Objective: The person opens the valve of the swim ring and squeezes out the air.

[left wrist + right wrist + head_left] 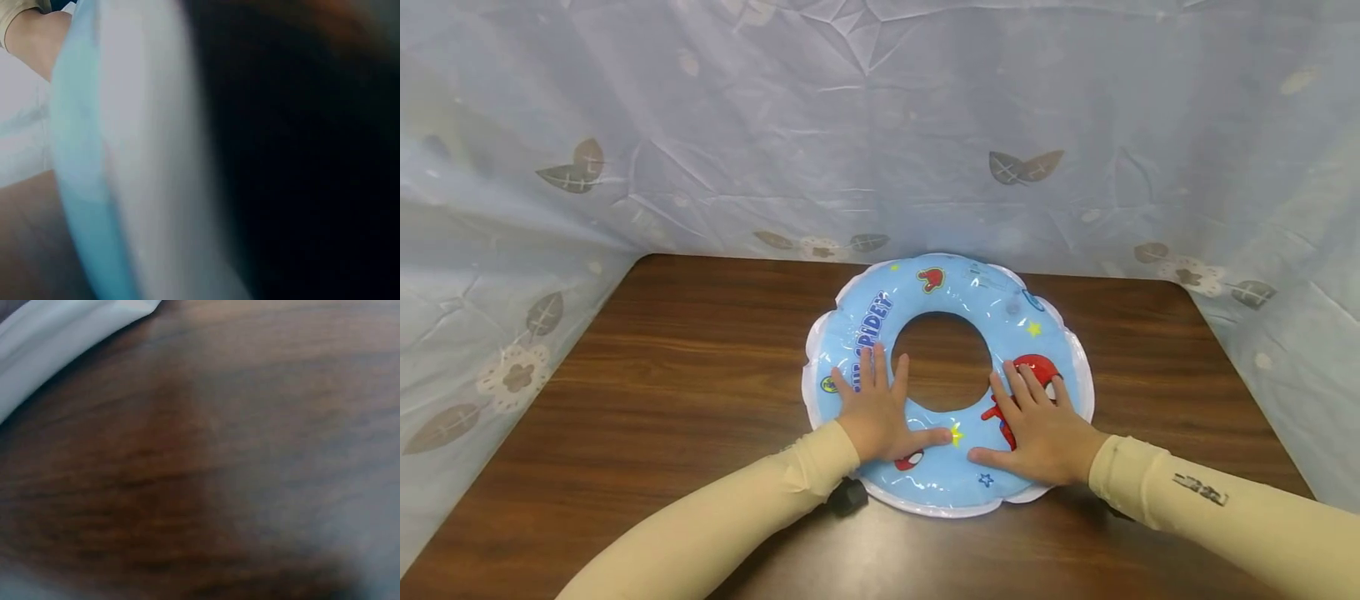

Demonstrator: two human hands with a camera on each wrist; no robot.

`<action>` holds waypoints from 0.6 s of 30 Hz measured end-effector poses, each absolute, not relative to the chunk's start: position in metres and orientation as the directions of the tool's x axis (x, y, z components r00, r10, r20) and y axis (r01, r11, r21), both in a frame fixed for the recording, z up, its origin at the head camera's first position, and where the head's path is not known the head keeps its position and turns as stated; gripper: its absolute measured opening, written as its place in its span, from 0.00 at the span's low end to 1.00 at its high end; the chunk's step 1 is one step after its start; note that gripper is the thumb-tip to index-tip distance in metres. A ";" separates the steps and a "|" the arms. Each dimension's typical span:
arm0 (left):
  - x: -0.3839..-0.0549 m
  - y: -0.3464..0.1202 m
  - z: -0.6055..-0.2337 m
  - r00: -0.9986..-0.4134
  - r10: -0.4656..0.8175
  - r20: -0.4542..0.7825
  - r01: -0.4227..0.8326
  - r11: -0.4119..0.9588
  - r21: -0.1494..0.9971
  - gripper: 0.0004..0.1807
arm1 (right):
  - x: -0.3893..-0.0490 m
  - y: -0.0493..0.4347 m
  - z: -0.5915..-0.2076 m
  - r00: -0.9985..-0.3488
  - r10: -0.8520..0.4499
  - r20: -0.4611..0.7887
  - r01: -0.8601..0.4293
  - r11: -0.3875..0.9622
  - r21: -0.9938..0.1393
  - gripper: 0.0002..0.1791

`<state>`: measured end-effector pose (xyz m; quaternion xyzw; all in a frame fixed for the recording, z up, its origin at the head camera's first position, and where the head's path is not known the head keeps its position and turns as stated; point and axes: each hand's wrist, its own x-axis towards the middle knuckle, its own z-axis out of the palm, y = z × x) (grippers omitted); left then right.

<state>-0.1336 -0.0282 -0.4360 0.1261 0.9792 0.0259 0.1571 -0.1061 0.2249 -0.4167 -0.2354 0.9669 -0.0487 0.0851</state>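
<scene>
A light-blue inflatable swim ring (951,492) with a white scalloped edge lies flat on the table, printed with red cartoon figures, stars and blue lettering. My left hand (876,417) rests on its near left part, fingers spread and straight. On the near right part lies my right hand (1048,437), also with spread, straight fingers, partly covering a red figure. The left wrist view is filled by the blurred side of the swim ring (81,156). In the right wrist view only the white edge of the swim ring (69,347) shows at the upper left.
The brown wood-grain table (700,358) extends around the ring. A pale curtain (737,108) with leaf and flower prints hangs behind the table and along both sides. A small black object (847,497) sits under the left wrist.
</scene>
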 end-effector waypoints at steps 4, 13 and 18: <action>-0.129 -0.028 -0.427 -0.922 0.263 -0.283 0.246 0.965 0.095 0.71 | -0.108 0.228 -0.433 -0.874 -0.479 -0.080 -0.464 0.873 -0.151 0.64; -0.122 -0.037 -0.418 -0.923 0.323 -0.206 0.284 0.938 0.197 0.67 | -0.114 0.231 -0.448 -0.875 -0.469 -0.122 -0.453 0.881 -0.137 0.66; -0.112 -0.043 -0.408 -0.940 0.318 -0.126 0.292 0.938 0.189 0.71 | -0.113 0.233 -0.444 -0.875 -0.465 -0.136 -0.447 0.883 -0.143 0.67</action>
